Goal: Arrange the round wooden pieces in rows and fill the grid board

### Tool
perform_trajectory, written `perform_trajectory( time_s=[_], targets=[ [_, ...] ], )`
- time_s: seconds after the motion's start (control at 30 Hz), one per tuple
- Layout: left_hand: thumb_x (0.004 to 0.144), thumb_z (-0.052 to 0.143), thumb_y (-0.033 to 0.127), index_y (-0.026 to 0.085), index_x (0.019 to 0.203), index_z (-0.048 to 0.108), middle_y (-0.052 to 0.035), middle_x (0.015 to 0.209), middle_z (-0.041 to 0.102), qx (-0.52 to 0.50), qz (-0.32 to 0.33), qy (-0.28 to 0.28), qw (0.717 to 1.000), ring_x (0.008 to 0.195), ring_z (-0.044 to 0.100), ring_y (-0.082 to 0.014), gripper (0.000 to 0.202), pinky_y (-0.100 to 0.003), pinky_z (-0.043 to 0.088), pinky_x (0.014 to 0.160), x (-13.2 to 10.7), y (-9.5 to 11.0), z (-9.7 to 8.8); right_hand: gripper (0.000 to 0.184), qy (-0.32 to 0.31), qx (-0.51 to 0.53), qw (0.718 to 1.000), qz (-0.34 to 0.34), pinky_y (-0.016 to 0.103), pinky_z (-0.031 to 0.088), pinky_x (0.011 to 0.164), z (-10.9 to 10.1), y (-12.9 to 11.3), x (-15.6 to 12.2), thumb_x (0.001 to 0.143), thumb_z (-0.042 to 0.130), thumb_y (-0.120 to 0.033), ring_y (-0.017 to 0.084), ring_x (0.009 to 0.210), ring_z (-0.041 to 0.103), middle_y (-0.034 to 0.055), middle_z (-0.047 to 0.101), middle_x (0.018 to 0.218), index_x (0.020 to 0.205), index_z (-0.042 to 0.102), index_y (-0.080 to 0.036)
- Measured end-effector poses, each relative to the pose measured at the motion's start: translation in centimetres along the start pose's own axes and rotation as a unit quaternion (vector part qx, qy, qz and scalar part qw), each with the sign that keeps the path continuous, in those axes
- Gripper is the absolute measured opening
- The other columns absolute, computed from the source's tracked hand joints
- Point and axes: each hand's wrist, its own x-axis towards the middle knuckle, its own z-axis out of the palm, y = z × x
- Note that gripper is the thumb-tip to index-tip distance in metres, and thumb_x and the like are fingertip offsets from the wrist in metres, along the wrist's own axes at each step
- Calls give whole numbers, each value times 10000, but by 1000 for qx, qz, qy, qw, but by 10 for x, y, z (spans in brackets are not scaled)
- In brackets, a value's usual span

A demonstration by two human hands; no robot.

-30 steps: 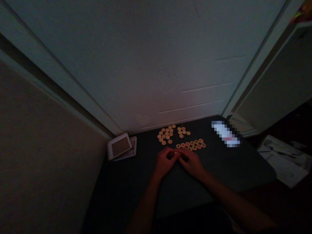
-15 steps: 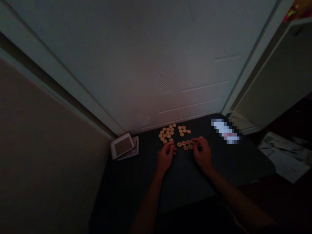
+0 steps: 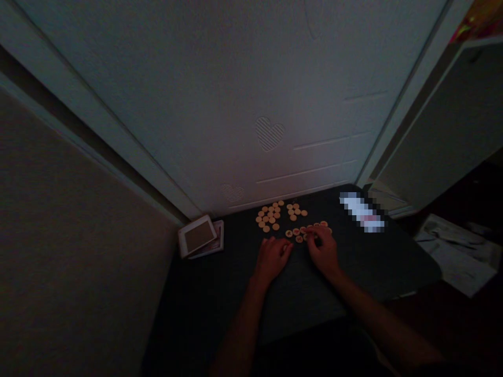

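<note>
My right hand [image 3: 326, 252] is crowding the discs [image 3: 296, 232], risking a nudged row. My left hand [image 3: 272, 257] is resting curled; I cannot tell whether either's fingers are pinching anything.

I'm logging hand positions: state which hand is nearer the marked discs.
Right. The right hand is over the marked discs, covering some; the left hand is just off their near-left side.

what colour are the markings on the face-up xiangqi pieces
Red on some xiangqi pieces, dark on others; head view.
</note>
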Motion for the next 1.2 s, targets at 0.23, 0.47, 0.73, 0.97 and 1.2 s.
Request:
perform_trajectory(
  time_s=[0.23, 0.47, 0.73, 0.97, 1.2],
  targets=[
    [937, 621, 410, 250, 1095, 689, -28, 971, 742, -12, 0, -1, 1000, 915, 647, -221, 234, -380, 415, 860, 0, -1, -4, 168, -5, 1, 1000, 8, 435, 509, 897, 1, 2, -2, 907, 545, -183, 249, 954, 648, 69, 723, 974, 956, 695, -239],
    [866, 687, 377, 274, 1178, 662, -4, 906, 697, -44, -1, -23, 999, 842, 643, -193, 329, -353, 445, 835, -6, -8, -19, 186, -21, 21, 1000, 6, 425, 533, 871, 1, 1, -1, 905, 537, -182, 243, 943, 666, 66, 725, 968, 968, 700, -245],
    [809, 696, 238, 264, 1108, 652, 13, 954, 722, -93, -13, -20, 995, 753, 620, -157, 303, -328, 447, 800, -6, -20, -13, 307, -214, 39, 972, -90, 357, 574, 891, 2, -3, -10, 870, 505, -91, 196, 974, 704, 36, 739, 1043, 986, 727, -270],
    [898, 650, 308, 270, 1003, 709, 1, 909, 726, -80, -10, -17, 997, 770, 627, -166, 127, -324, 450, 772, -3, -20, -12, 277, -275, -47, 957, -80, 286, 575, 850, 2, 0, -17, 878, 509, -83, 174, 959, 732, 24, 761, 1114, 988, 694, -256],
    [935, 603, 296, 262, 1005, 718, -10, 924, 722, -74, -5, 3, 997, 817, 635, -173, 138, -323, 478, 796, -2, -21, -8, 292, -265, -118, 954, -77, 251, 574, 780, 4, 3, -21, 911, 522, -128, 180, 913, 750, 31, 767, 1118, 1106, 693, -262]
  ],
)
